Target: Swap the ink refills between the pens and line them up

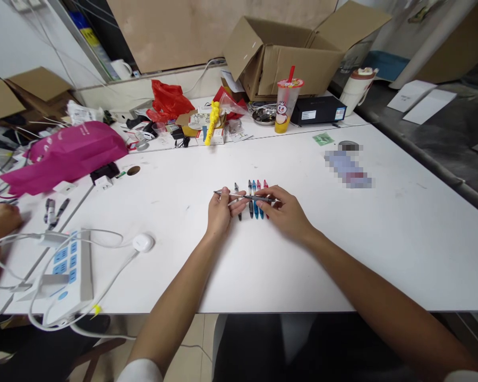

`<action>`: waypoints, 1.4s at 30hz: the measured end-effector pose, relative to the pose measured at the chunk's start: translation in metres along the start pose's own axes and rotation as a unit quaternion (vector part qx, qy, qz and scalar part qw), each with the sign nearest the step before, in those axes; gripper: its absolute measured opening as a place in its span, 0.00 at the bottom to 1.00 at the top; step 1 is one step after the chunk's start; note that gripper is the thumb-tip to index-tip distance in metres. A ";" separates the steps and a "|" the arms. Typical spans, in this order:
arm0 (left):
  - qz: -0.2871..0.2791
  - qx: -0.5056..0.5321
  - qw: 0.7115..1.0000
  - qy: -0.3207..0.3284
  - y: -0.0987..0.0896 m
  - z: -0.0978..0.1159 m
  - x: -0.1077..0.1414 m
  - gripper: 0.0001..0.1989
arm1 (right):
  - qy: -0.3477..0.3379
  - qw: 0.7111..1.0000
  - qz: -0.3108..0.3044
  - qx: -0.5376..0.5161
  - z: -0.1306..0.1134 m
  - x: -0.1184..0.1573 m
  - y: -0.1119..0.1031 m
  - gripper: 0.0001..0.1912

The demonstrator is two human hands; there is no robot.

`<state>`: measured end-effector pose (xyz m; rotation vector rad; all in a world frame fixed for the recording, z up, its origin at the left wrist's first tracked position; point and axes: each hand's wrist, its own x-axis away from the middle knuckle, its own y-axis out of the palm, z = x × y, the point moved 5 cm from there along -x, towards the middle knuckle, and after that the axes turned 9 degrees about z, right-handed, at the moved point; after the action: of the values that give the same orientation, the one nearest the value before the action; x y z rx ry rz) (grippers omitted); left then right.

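A dark, slim pen (242, 196) lies nearly level between my two hands. Its left end is between the thumb and fingers of my left hand (220, 211). The fingers of my right hand (282, 211) pinch its right end. Beneath and just beyond it, several pens lie side by side on the white table (287, 270), pointing away from me: a black one (250, 209) , a blue one (256, 209), and pink ones at the right, partly covered by my right hand. Another dark pen (236, 187) lies slightly apart at the left, partly behind my left hand.
A power strip (79, 270) with white cables and a round white puck (143, 242) are at the left. Farther back stand a drink cup (282, 109), a cardboard box (295, 69) and a black box (318, 110). Another person's hand (2, 220) rests at the far left.
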<state>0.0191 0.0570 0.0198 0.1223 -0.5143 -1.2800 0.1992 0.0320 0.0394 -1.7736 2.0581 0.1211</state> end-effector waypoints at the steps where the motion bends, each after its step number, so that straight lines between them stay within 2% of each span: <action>1: 0.006 0.000 1.000 0.000 -0.001 0.000 -0.001 0.14 | 0.002 1.000 -0.004 0.002 0.000 0.000 0.000 0.13; 9: 0.032 0.013 0.999 0.014 -0.006 0.011 -0.005 0.12 | 0.023 0.999 0.021 0.025 0.003 -0.009 -0.018 0.13; 15: 0.051 0.014 0.998 0.034 -0.014 0.017 -0.010 0.14 | 0.051 0.998 0.019 -0.010 0.011 -0.015 -0.028 0.14; 20: 0.045 -0.003 0.998 0.042 -0.012 0.018 -0.007 0.14 | 0.074 0.994 -0.002 -0.076 0.018 -0.014 -0.024 0.12; 26: 0.026 -0.026 0.998 0.041 -0.005 0.012 -0.002 0.18 | 0.079 0.996 -0.046 0.002 0.016 -0.001 -0.007 0.15; 33: 0.008 -0.039 0.998 0.042 -0.002 0.009 0.001 0.18 | 0.084 0.996 0.006 0.013 0.011 0.001 -0.008 0.21; 42: 0.069 -0.021 0.995 0.066 -0.018 0.023 -0.009 0.19 | 0.076 0.996 0.030 0.030 0.006 -0.006 -0.018 0.25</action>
<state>-0.0084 0.0642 0.0306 0.1331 -0.3768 -1.1380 0.2190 0.0360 0.0401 -1.7337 2.1965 -0.0612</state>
